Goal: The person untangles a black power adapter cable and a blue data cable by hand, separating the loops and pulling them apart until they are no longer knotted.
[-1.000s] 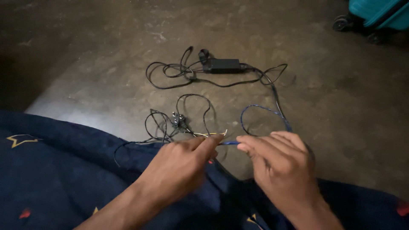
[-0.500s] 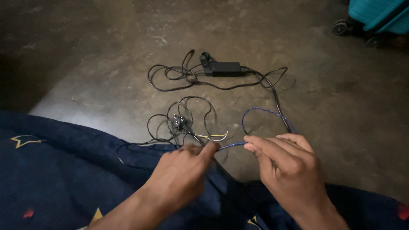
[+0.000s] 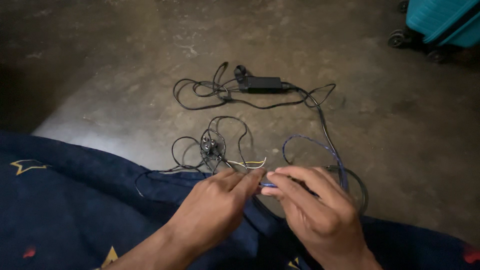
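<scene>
Between the fingers of the left hand (image 3: 215,210) and right hand (image 3: 315,210), pinched shut, a blue wire (image 3: 320,147) end is being worked, needing a steady twist.

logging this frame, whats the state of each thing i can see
left hand: pinching the thin blue cable
right hand: pinching the thin blue cable
thin blue cable: looped, held
black power adapter brick: lying flat on floor
black three-pin plug: unplugged, among tangled wires
</scene>
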